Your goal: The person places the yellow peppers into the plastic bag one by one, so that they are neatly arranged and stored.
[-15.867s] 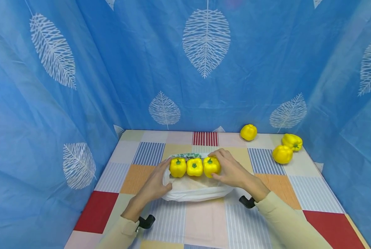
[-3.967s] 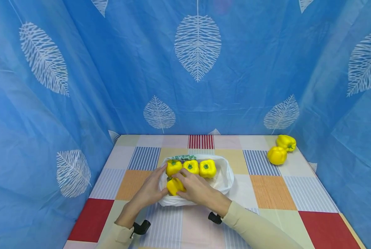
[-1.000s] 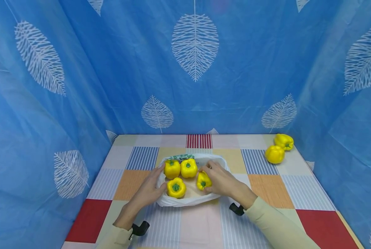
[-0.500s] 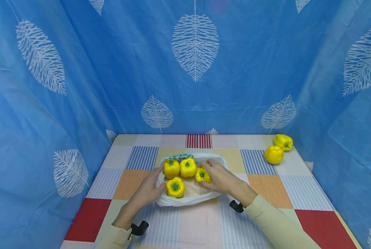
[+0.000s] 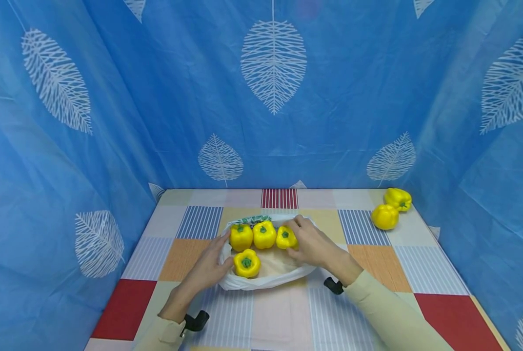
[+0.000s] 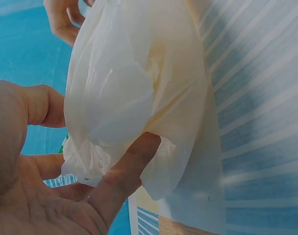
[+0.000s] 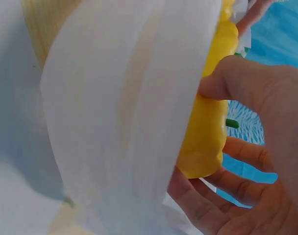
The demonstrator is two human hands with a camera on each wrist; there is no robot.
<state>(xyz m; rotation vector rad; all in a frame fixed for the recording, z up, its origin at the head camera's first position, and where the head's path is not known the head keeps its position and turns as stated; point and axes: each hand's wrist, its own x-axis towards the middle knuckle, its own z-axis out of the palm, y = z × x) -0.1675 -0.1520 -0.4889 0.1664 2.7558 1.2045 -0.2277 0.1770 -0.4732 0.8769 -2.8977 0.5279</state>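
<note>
A white plastic bag (image 5: 272,281) lies with its mouth open at mid-table. My left hand (image 5: 206,268) holds its left end, the thumb against the outside of the film (image 6: 114,93). Inside, a yellow bell pepper (image 5: 241,238) and a second bell pepper (image 5: 264,235) stand side by side along the back, stems up. A third bell pepper (image 5: 247,263) sits in front of them at the left. At the back right of the bag, my right hand (image 5: 316,248) grips another bell pepper (image 7: 203,137) between thumb and fingers, its green stem showing.
Two more yellow bell peppers, a nearer one (image 5: 385,217) and a farther one (image 5: 398,199), lie at the table's back right corner. A patchwork-patterned cloth (image 5: 288,317) covers the table. Blue curtains (image 5: 173,97) with white leaves enclose the back and sides.
Within the last second, my right hand has shifted its bell pepper back into line with the rear two. Since the earliest frame, one bell pepper has gone from the table's back into the bag.
</note>
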